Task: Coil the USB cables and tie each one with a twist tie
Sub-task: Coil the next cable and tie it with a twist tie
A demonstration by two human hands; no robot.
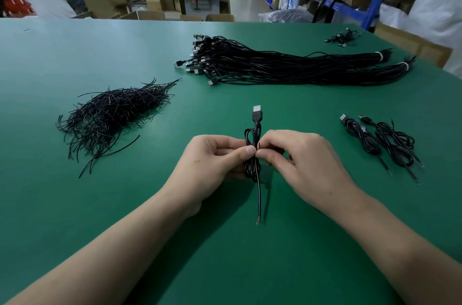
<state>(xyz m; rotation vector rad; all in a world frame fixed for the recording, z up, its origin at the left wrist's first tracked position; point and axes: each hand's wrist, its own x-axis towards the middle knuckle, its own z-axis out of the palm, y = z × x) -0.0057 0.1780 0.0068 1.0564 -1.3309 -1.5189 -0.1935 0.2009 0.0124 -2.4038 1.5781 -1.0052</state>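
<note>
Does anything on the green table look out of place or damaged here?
Nothing damaged. The left hand and right hand pinch the coiled cable mid-coil. Only untidiness: a few ties stray from the near edge of the twist-tie pile.

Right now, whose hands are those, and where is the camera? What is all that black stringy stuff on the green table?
There is no machine here, just a person working. The one picture comes from a camera worn on their head, looking down, so you see their own arms. The left hand grips a coiled cable with its USB plug pointing away. The right hand pinches what seems to be a twist tie round the coil's middle. On the green table, the fuzzy heap on the left is a pile of twist ties. Farther back lie long bundles of straight cables, waiting their turn. On the right lie two other coils, apparently finished.
</note>
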